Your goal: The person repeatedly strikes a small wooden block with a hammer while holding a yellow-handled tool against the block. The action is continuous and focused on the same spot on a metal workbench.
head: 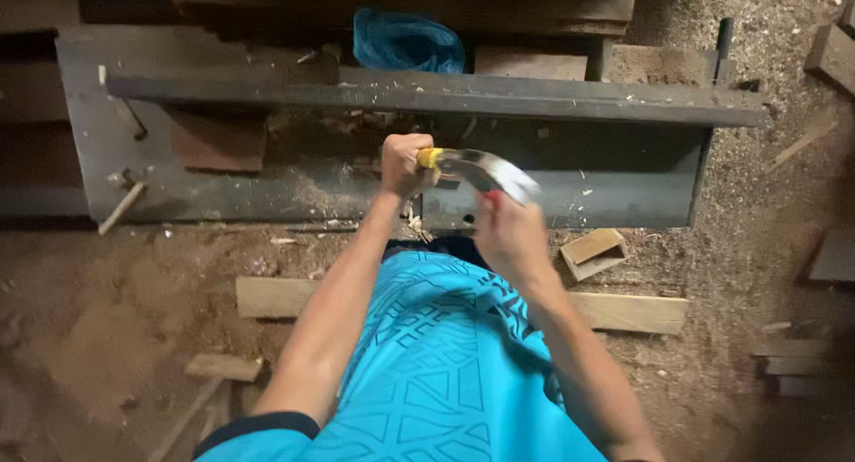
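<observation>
The left hand (403,163) clenched a yellow-handled chisel (430,158) against the dark beam (427,97), while the right hand (508,235) gripped a blurred hammer (494,172) whose head met the chisel's top.

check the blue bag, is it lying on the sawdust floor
No, the blue bag sits up on the dark bench, behind its raised rail.

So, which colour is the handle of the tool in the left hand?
Yellow: the handle shows in the left hand, head view.
</observation>
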